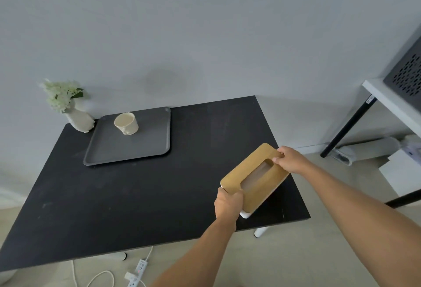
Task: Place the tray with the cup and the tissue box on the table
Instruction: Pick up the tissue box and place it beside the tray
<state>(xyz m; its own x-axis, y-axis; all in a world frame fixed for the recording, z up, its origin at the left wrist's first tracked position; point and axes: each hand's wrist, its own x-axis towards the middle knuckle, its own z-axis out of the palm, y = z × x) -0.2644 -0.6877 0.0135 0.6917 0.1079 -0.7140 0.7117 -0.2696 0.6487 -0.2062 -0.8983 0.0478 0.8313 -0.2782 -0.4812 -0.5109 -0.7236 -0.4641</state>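
The table [114, 195] stands against the wall. On its far left part lies the tray [109, 150], and the cup [126, 123] stands on the tray, near its far edge. Just left of the tray, at the far left corner of the table, stands a vase with flowers [75, 113]. The tissue box [252, 177] is at the near right part of the table, well apart from the tray, between 2 hands: the left hand [227, 204] at its near end, the right hand [290, 159] at its far end. Under the near edge of the table, a power strip [139, 270] lies on the floor. To the right stands another table [387, 102].
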